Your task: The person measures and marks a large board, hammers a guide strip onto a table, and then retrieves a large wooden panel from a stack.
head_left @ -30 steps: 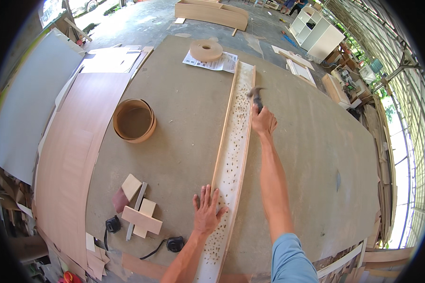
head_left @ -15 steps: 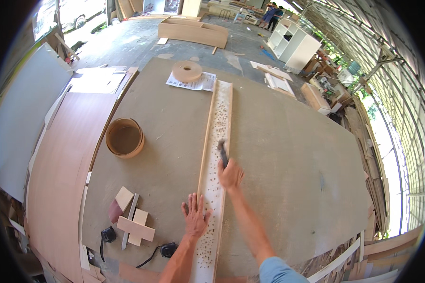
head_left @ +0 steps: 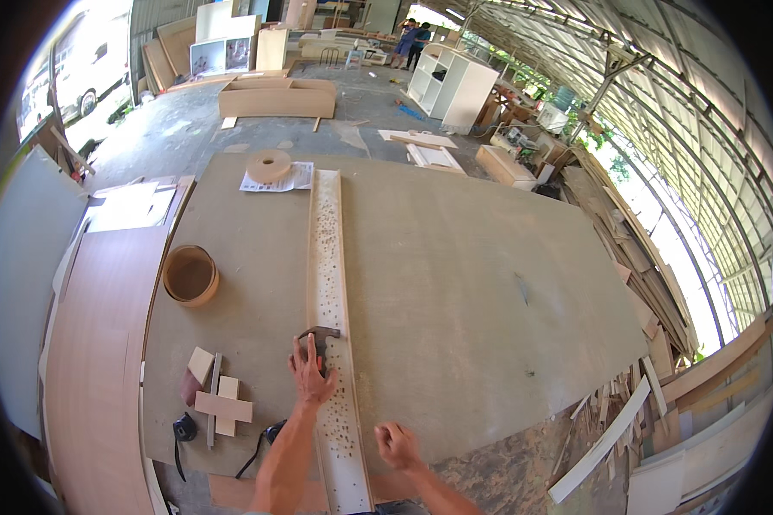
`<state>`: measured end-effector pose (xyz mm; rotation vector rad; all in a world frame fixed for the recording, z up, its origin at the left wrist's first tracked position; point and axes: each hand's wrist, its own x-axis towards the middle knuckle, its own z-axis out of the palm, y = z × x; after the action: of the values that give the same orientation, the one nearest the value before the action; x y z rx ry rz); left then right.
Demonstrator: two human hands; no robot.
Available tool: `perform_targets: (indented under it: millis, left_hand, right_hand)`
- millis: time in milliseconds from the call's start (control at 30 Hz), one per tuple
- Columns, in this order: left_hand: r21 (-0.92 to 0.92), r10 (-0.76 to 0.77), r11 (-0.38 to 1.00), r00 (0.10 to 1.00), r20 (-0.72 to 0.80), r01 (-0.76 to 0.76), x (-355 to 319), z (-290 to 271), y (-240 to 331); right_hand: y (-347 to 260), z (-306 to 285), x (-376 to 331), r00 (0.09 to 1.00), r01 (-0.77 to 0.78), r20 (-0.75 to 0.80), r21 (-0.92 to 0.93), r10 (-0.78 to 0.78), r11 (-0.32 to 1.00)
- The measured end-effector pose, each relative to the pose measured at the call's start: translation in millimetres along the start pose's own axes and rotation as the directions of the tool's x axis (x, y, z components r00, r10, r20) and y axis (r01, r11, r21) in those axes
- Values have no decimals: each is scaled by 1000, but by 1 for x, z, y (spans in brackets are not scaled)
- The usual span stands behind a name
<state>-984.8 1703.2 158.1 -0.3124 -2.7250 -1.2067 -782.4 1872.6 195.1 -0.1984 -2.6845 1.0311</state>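
A long, narrow white panel (head_left: pixel 328 257) with raised wooden edges lies lengthwise on the large brown board. Many small, pebble-like brown bits or holes dot its face; I cannot tell which. My left hand (head_left: pixel 312 382) is over the panel, its fingers and thumb around the handle of a claw hammer (head_left: pixel 322 332). The dark hammer head lies crosswise just beyond the fingertips, and part of the handle is hidden. To the right of the panel's near end, my right hand (head_left: pixel 398 445) is raised with its fingers curled in; whatever is inside is hidden.
On the brown board (head_left: pixel 472 283) stand a coil of edging strip (head_left: pixel 191 276) and a tan roll (head_left: pixel 269 166) on printed paper (head_left: pixel 299 177). Wood offcuts (head_left: pixel 224 405) and a tape measure (head_left: pixel 185 427) lie near left. Scrap wood (head_left: pixel 614 429) is piled beyond the right edge.
The hammer has passed from my right hand to under my left, nearer me. My right hand has drawn back toward me and curled. The whole view has shifted.
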Motion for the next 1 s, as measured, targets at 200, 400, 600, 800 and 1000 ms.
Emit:
perform_targets:
  millis: [200, 400, 600, 800, 1000]
  left_hand:
    - [130, -54, 991, 996, 71, 45, -6, 6, -21]
    - [245, -235, 950, 961, 148, 194, -49, 6, 4]
    - [322, -356, 883, 934, -15, 341, -126, -3, 24]
    - [163, -291, 892, 812, -506, 422, -289, 11, 99]
    - [69, -579, 583, 473, -664, 810, -527, 39, 71]
  right_hand:
    - [87, -75, -127, 967, -234, -124, -84, 222, 969]
    - [204, -138, -225, 702, -677, -277, 26, 656, 736]
    - [376, -149, -302, 319, -897, 156, -268, 935, 351]
    - [466, -147, -348, 275, -706, 452, -503, 848, 498]
    - [528, -136, -280, 603, 151, 760, -408, 243, 900]
